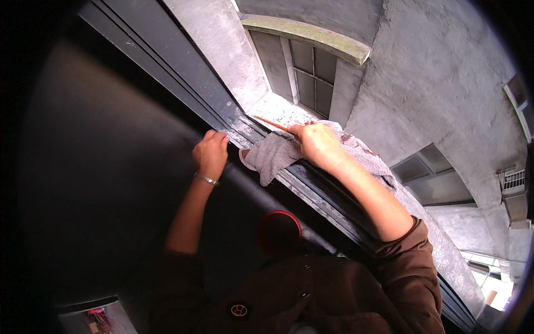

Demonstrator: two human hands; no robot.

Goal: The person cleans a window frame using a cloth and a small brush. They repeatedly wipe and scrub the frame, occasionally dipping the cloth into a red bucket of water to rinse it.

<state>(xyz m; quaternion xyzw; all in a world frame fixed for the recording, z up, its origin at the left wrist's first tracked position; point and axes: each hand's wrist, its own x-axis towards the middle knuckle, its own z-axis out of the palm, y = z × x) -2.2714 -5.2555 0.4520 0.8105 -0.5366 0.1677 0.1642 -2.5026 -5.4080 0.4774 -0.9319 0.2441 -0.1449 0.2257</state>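
Observation:
A thin orange stick (272, 122) is gripped in my right hand (321, 144), its far end pointing to the corner of the window frame. Whether it is a brush, pencil or tool handle cannot be made out. Under and around this hand a greyish-pink towel (275, 152) drapes over the sill, with dark reddish stains on its outer part. My left hand (211, 154), wearing a silver bracelet (206, 179), has its fingers curled at the inner edge of the dark metal window frame (179, 69). Its fingertips are partly hidden, so its hold is unclear.
Worn, pale-speckled track rails (321, 200) run diagonally below the towel. A red-rimmed round container (298, 225) stands in shadow before my body. Outside are a sunlit ledge (279, 109), a concrete wall (425, 83) and other windows (436, 177).

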